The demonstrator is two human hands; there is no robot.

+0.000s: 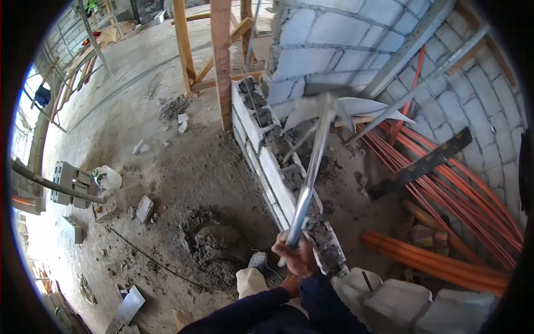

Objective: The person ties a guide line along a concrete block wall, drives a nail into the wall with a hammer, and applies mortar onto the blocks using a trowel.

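Observation:
My right hand [296, 253] is wrapped around the lower handle of a hammer [309, 186] with a shiny metal shaft. The hammer points up over a low block wall [267, 161], and its head is smeared by motion. Below, my left hand [290, 284] shows only in part beside the wall's near end; the right forearm covers its fingers, so whether it grips anything is hidden. Grey mortar lies rough along the wall's top. Close to my left hand are a light trouser leg [250, 282] and a grey shoe [258, 260].
A mortar heap [217, 242] lies left of the wall. Orange pipes [434, 261] and a dark plank [423, 164] lie to the right. Wooden posts [221, 61] stand at the wall's far end. Loose blocks [397, 300] line the near right; a white bucket [108, 178] stands left.

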